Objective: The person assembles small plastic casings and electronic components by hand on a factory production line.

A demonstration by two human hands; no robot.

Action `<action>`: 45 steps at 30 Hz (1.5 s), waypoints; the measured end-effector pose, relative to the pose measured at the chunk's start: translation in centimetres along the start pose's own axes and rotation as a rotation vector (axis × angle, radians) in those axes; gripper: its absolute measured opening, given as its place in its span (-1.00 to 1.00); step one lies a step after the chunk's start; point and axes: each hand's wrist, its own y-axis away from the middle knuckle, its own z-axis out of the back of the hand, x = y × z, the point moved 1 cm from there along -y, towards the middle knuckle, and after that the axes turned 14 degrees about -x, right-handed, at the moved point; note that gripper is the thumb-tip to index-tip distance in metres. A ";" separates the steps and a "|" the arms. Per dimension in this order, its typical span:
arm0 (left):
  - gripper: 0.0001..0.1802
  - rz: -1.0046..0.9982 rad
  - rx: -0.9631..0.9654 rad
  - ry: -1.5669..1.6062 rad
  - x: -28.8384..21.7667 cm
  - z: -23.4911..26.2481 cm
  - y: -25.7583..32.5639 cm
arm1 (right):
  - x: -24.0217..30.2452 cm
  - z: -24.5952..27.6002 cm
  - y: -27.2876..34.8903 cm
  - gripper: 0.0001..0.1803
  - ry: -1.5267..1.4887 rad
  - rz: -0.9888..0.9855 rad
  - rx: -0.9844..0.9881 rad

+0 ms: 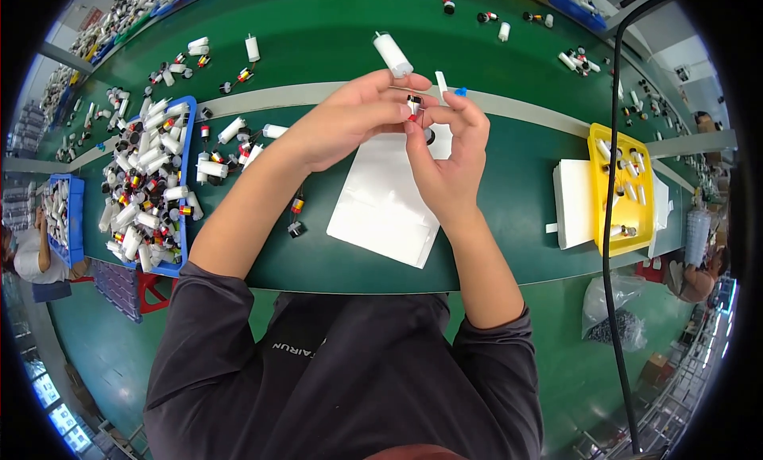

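In front of me my left hand (358, 110) pinches a small red, white and black part (414, 106) between thumb and fingers. My right hand (451, 146) is curled around the other side, its thumb at the lower end of the same part. Thin wires seem to run between the hands, and a dark round piece (429, 135) shows beside the right thumb. Just beyond the left fingertips lies a white cylinder (393, 54); whether the fingers touch it, I cannot tell. Beneath the hands rests a white sheet (383, 201) on the green table.
At left, a blue bin (189, 142) is heaped with white cylinders and small coloured parts, with loose ones (230, 146) beside it. A yellow tray (645, 191) with several parts stands right. A black cable (613, 142) hangs before it. More parts lie on the far green surface (334, 38).
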 end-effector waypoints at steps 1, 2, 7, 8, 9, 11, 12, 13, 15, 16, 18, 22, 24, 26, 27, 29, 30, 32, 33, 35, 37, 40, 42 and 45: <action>-0.50 -0.015 -0.022 -0.092 -0.3 -0.1 0.1 | 0.0 0.0 -0.1 -0.42 0.022 0.023 0.000; -0.53 -0.083 -0.063 -0.131 -0.3 0.0 -0.2 | -0.1 0.1 0.0 -0.42 0.023 0.021 0.000; -0.57 -0.110 -0.076 -0.167 -0.6 0.6 -0.4 | -0.3 0.3 0.3 -0.44 -0.073 -0.046 0.014; -0.58 -0.116 -0.083 -0.155 -0.5 0.7 -0.4 | -0.4 0.4 0.1 -0.44 -0.075 -0.049 0.014; -0.58 -0.114 -0.084 -0.156 -0.5 0.6 -0.4 | -0.4 0.5 -0.2 -0.51 -0.076 -0.059 -0.019; -0.61 -0.096 -0.171 -0.183 -0.6 0.3 -0.4 | -0.6 1.0 -0.6 -0.58 -0.074 -0.073 -0.055; -0.61 -0.093 -0.170 -0.184 -0.5 0.4 -0.4 | -0.9 1.4 -0.7 -0.67 -0.180 -0.205 -0.057; -0.61 -0.102 -0.159 -0.213 -0.5 0.6 -0.6 | -0.9 1.4 -0.9 -0.75 -0.289 -0.337 -0.059; -0.62 -0.108 -0.148 -0.243 -0.4 0.6 -0.5 | 0.1 1.4 -1.2 -0.86 -0.376 -0.432 -0.077; -0.62 -0.121 -0.160 -0.257 -0.3 0.4 -0.5 | 0.3 1.6 -1.4 -0.86 -0.390 -0.565 -0.009; -0.63 -0.132 -0.170 -0.272 -0.1 0.3 -0.5 | 0.5 1.7 -1.4 -0.86 -0.402 -0.700 0.058; -0.63 -0.233 -0.165 -0.362 0.3 0.4 -0.6 | 0.5 1.7 -1.6 -0.84 -0.413 -0.831 0.091; -0.63 -0.244 -0.157 -0.364 0.6 0.5 -0.7 | 0.4 1.7 -1.7 -0.84 -0.426 -0.871 0.073; -0.63 -0.264 -0.154 -0.349 0.9 0.7 -0.7 | 0.6 1.4 -1.7 -0.85 -0.406 -0.860 0.069; -0.63 -0.263 -0.154 -0.349 0.8 0.6 -0.6 | 0.5 1.3 -1.5 -0.85 -0.406 -0.860 0.068; -0.63 -0.271 -0.170 -0.413 0.6 0.2 -0.5 | 0.2 1.1 -1.3 -0.86 -0.376 -0.833 0.054; -0.63 -0.274 -0.172 -0.415 0.5 0.1 -0.6 | 0.2 1.1 -1.3 -0.86 -0.378 -0.831 0.055; -0.62 -0.228 -0.153 -0.391 0.6 0.0 -0.5 | 0.1 1.1 -1.2 -0.86 -0.343 -0.812 0.019; -0.62 -0.229 -0.154 -0.393 0.4 0.0 -0.4 | 0.0 1.1 -1.2 -0.86 -0.346 -0.811 0.019; -0.64 -0.264 -0.120 -0.399 0.1 -0.2 -0.2 | -0.3 1.1 -1.2 -0.86 -0.394 -0.807 0.002; -0.65 -0.272 -0.112 -0.406 -0.2 -0.3 -0.1 | -0.3 1.2 -1.3 -0.86 -0.388 -0.799 0.006; -0.66 -0.260 -0.098 -0.391 -0.4 -0.2 -0.1 | -0.1 1.3 -1.4 -0.86 -0.381 -0.784 0.019; -0.66 -0.240 -0.089 -0.370 -0.3 0.1 -0.2 | 0.0 1.3 -1.4 -0.86 -0.379 -0.776 0.026; -0.65 -0.292 -0.045 -0.370 0.0 0.8 -0.5 | 0.2 1.2 -1.5 -0.86 -0.374 -0.799 0.029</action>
